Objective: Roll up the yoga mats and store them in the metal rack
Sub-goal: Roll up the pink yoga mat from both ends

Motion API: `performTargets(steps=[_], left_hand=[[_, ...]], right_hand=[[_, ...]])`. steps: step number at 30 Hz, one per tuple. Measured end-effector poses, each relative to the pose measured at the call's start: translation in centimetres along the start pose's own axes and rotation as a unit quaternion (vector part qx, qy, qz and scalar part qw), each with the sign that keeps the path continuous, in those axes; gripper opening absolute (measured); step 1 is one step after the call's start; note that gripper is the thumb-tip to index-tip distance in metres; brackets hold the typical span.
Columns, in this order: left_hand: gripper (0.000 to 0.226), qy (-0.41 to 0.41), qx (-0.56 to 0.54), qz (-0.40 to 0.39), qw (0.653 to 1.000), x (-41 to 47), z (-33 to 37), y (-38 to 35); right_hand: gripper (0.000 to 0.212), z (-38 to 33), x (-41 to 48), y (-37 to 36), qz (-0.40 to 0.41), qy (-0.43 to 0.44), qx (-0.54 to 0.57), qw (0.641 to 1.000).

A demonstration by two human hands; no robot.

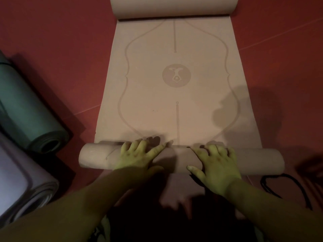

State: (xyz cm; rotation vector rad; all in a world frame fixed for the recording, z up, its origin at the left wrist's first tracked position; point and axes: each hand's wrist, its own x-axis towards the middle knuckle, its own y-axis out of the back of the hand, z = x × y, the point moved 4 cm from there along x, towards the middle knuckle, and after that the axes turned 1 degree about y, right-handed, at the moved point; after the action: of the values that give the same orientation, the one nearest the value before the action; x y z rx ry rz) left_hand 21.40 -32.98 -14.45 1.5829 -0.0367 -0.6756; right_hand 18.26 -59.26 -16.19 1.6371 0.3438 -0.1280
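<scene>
On the red padded floor (52,41) of a dim room, a rolled dark green foam mat (24,109) and a rolled pale lilac mat (22,182) lie side by side at far left, neither stored, with no metal rack in view. Beside them a long beige yoga mat printed with a round emblem and curved guide lines (174,95) stretches away from the person. Its near end is wound into a tight roll (180,158) lying crosswise. The left hand (138,156) rests on top of the roll left of centre, fingers spread and extended, pressing rather than gripping. The right hand (216,165) does likewise right of centre, thumb out toward the middle. Most of the mat lies flat ahead, and its far end (173,7) curls upward at the top edge. A black cord (288,184) loops on the floor just right of the roll. The step in hand appears to be the early rolling of this third mat. The next move likely calls for even forward pressure from both palms, so the ends stay flush and the roll does not skew.
</scene>
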Motion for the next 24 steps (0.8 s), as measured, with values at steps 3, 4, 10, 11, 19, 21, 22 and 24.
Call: performTargets(steps=[3, 4, 10, 11, 19, 21, 22, 24], left_hand=[[0.077, 0.013, 0.007, 0.048, 0.999, -0.8, 0.4, -1.3], [0.077, 0.019, 0.007, 0.05, 0.999, -0.8, 0.4, -1.6], [0.073, 0.025, 0.004, 0.042, 0.999, 0.1, 0.0, -0.8], [0.073, 0.027, 0.001, 0.039, 0.999, 0.1, -0.1, -0.6], [0.076, 0.031, -0.008, 0.017, 0.999, 0.7, -0.5, -0.2], [0.078, 0.033, -0.014, 0.006, 0.999, 0.7, -0.4, 0.0], [0.077, 0.034, -0.016, -0.002, 0.999, 0.7, -0.4, 0.1], [0.076, 0.038, -0.023, -0.028, 0.999, 1.0, -0.4, 0.4]], right_hand=[[0.073, 0.2, 0.7, 0.1, -0.013, 0.001, 0.003, 1.0], [0.073, 0.2, 0.8, 0.0, -0.011, -0.001, 0.004, 1.0], [0.079, 0.4, 1.4, 0.5, -0.036, -0.001, 0.008, 0.999], [0.079, 0.3, 1.5, 0.7, -0.036, 0.0, 0.01, 0.999], [0.081, -0.7, -1.5, 1.0, 0.006, -0.106, 0.015, 0.994], [0.083, -0.8, -1.9, 0.8, -0.003, -0.109, 0.026, 0.994], [0.084, -0.7, -1.7, 0.8, -0.01, -0.109, 0.031, 0.994], [0.086, -0.5, -1.0, 1.0, -0.024, -0.109, 0.035, 0.993]])
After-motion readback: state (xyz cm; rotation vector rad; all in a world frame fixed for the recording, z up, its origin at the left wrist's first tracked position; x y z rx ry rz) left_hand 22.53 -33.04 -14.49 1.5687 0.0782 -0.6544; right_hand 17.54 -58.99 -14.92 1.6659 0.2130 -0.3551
